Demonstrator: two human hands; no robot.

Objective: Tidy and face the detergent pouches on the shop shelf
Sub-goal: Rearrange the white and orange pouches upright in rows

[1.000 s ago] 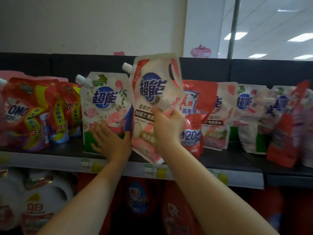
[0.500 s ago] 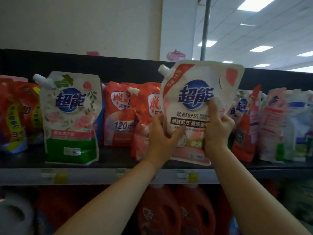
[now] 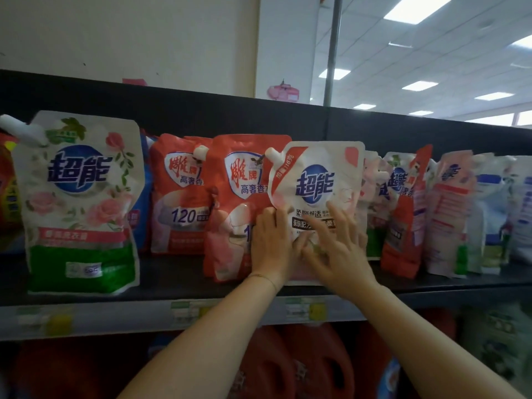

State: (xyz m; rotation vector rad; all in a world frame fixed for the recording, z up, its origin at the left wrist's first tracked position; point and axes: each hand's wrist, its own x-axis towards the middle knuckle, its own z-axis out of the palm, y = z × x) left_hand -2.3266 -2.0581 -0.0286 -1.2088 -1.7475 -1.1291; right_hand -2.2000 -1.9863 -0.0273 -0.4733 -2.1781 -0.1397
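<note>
A white-and-pink detergent pouch [image 3: 316, 180] with a blue logo and a corner spout stands upright on the black shelf [image 3: 172, 272], facing me. My left hand [image 3: 270, 243] lies against its lower left edge, fingers straight and pointing up. My right hand [image 3: 336, 249] is spread flat over the pouch's lower front and is blurred by motion. Directly to the left stand two red pouches [image 3: 239, 197], the nearer one touching the white pouch. A large rose-print pouch [image 3: 77, 197] stands further left.
Right of the white pouch, several pouches [image 3: 403, 211] lean unevenly, some turned sideways. A rail with price tags [image 3: 115, 315] runs along the shelf's front edge. Red detergent jugs [image 3: 288, 367] fill the shelf below. A dark back panel closes the shelf behind.
The white-and-pink pouch, held up in both hands before, now stands on the shelf beside the red pouches. My right hand has flattened onto its front.
</note>
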